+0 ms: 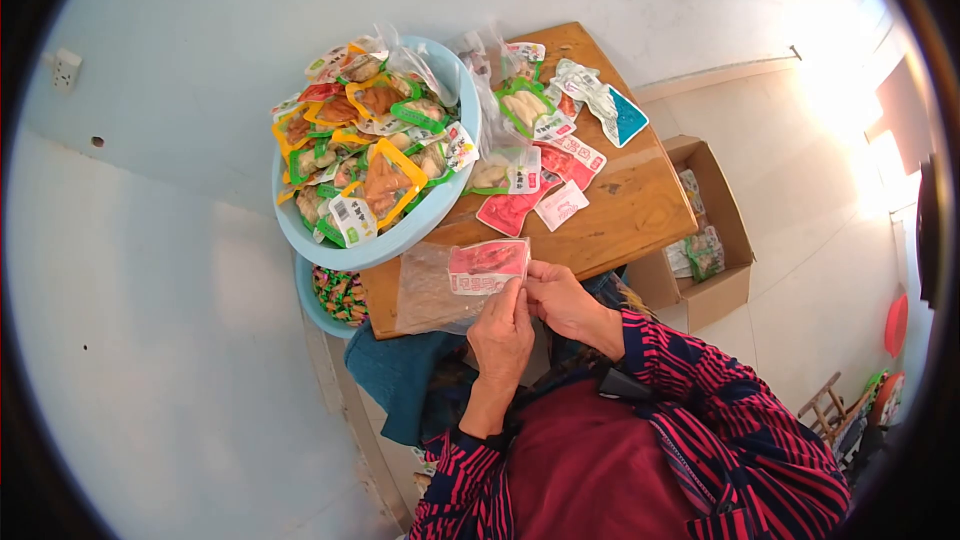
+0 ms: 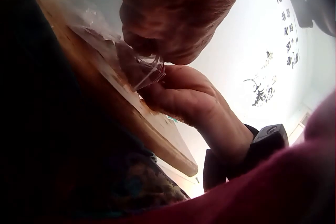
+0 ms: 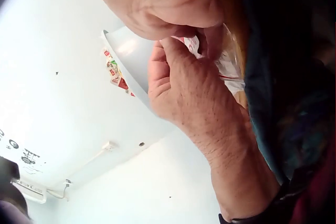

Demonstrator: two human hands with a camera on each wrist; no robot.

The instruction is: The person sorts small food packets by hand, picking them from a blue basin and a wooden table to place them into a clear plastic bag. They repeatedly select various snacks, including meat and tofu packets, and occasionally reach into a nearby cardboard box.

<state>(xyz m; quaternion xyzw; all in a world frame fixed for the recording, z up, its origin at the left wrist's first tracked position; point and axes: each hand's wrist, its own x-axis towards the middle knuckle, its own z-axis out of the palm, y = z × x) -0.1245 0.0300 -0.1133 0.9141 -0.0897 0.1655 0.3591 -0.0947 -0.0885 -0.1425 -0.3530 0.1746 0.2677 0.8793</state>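
Observation:
A clear plastic bag lies over the table's near edge, with a pink-and-white snack packet showing at its right end. My left hand pinches the bag at the packet's lower right corner, thumb and fingers together. Right beside it, my right hand grips the same edge, and the fingertips of both meet there. In the left wrist view, crinkled clear plastic shows between the two hands. The fingers partly hide the packet's corner in the right wrist view.
A light blue basin heaped with snack packets stands at the table's left. More packets lie along the back of the wooden table. Below are a second basin of small wrapped pieces and an opened cardboard box holding packets.

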